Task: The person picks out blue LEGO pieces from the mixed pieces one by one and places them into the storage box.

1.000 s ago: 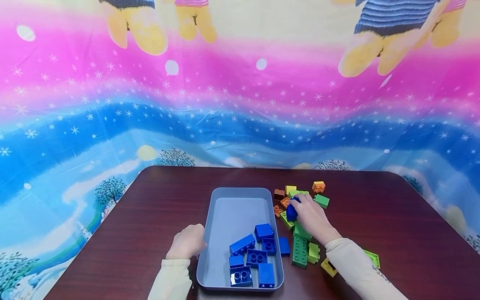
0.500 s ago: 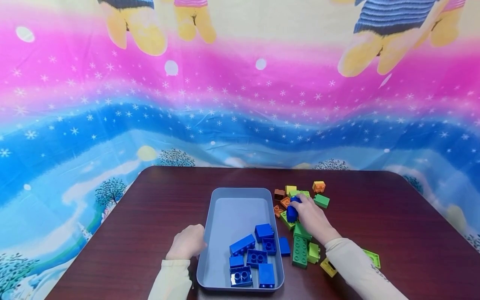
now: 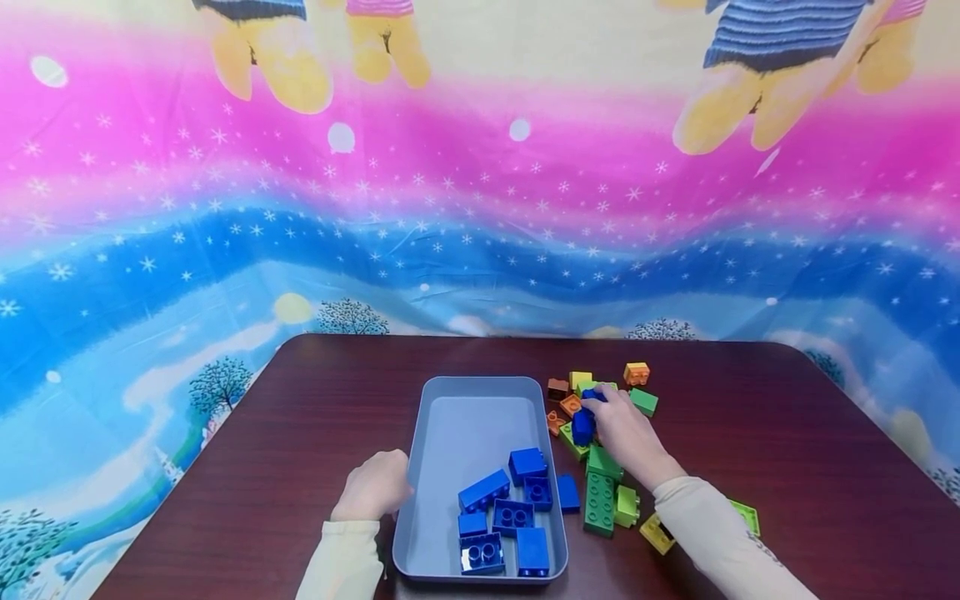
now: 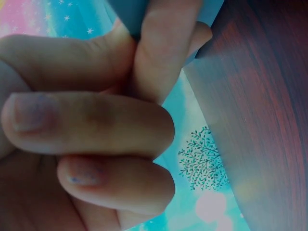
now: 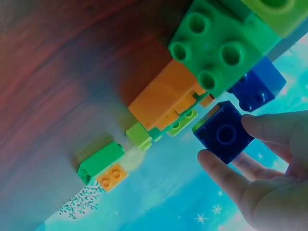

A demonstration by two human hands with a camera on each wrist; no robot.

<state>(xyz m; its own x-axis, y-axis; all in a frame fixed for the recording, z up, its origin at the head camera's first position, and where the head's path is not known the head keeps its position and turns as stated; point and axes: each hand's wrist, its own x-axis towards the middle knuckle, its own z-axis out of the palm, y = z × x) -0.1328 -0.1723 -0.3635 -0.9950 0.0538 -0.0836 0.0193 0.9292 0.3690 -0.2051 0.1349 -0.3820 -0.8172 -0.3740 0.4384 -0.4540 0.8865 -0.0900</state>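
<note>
In the head view my right hand (image 3: 628, 432) pinches a small blue brick (image 5: 225, 134) between thumb and fingertips, over the pile of bricks right of the tray. The right wrist view shows its hollow underside. Close by is another blue brick (image 3: 582, 428), near a lime brick (image 3: 573, 442). My left hand (image 3: 375, 483) grips the left rim of a grey-blue tray (image 3: 450, 433); in the left wrist view thumb and index finger hold the edge, with the other fingers (image 4: 91, 122) curled. Several blue bricks (image 3: 513, 517) lie in the tray's near right part.
Outside the tray's right wall lies a blue brick (image 3: 567, 493). Around it are a long green brick (image 3: 599, 502), a lime brick (image 3: 627, 506), a yellow brick (image 3: 657, 534) and, farther back, a green brick (image 3: 642, 402) and an orange brick (image 3: 637, 372). A patterned cloth hangs behind the table (image 3: 337, 392).
My right hand has shifted very slightly to the right with its blue brick, which now shows more apart from the blue brick beside it. The left hand and tray hold still.
</note>
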